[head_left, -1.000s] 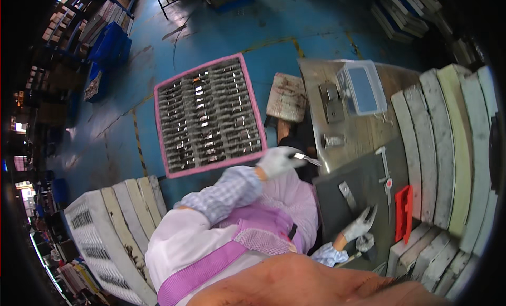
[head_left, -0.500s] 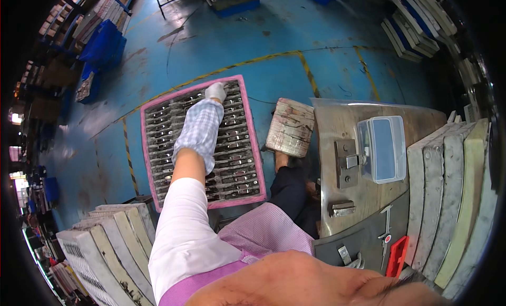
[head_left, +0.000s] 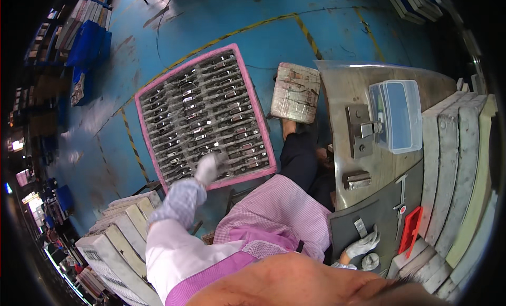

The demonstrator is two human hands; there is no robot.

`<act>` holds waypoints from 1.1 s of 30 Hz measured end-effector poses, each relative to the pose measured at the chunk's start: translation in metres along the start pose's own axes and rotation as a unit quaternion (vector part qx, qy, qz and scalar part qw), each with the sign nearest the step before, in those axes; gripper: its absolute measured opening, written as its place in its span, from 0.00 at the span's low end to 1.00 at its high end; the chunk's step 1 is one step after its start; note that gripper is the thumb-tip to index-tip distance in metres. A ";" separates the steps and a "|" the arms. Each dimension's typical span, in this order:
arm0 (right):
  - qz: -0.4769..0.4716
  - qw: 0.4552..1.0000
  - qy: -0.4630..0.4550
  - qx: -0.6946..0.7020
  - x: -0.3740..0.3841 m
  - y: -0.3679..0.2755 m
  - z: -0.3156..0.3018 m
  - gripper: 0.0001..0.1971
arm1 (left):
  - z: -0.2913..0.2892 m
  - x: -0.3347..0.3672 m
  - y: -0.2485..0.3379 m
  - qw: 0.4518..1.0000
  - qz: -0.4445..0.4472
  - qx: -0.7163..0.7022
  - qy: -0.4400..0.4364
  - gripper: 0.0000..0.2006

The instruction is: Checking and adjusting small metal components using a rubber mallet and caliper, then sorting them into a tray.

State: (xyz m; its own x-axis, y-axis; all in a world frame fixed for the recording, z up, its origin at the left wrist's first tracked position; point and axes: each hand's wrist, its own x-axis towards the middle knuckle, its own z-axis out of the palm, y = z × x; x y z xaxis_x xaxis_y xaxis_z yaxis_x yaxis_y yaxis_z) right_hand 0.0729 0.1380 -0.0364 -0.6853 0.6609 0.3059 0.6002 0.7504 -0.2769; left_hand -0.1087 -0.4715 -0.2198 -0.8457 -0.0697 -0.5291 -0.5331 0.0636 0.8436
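My left hand (head_left: 208,168), in a white glove with a checked sleeve, is over the near edge of a pink-rimmed tray (head_left: 265,153). Motion smears its fingers, so their grip does not show. Rows of small dark metal parts (head_left: 192,115) with shiny spots fill the tray. On the dark grey mat (head_left: 342,224) at the lower right lies my right hand (head_left: 362,245), also gloved, its fingers apart and no object visible in them. It is beside a small metal piece (head_left: 360,228). A small round whitish thing (head_left: 370,262) sits just below that hand.
A wooden bench (head_left: 337,111) on the right carries a metal fixture (head_left: 360,132), a clear plastic box (head_left: 398,116), a caliper (head_left: 399,200) and a red holder (head_left: 410,231). Foam trays (head_left: 453,163) stand stacked beyond it, others (head_left: 118,237) at lower left. A wrapped block (head_left: 296,92) is by my foot.
My left hand has come back from the tray's far edge to its near edge. My right hand has come into view on the mat. The view has shifted, with the tray now appearing higher.
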 end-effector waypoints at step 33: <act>0.112 0.955 0.035 0.273 -0.065 -0.002 -0.075 0.13 | -0.009 -0.041 -0.057 0.830 0.067 0.544 -0.106 0.29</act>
State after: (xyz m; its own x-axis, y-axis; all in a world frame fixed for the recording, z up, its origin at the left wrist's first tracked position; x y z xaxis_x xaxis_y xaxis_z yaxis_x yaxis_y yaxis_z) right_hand 0.1470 0.0935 0.0125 -0.5240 0.8179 0.2375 0.4105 0.4869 -0.7710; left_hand -0.0434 -0.4816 -0.2458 -0.8227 0.1798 -0.5393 -0.0439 0.9257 0.3756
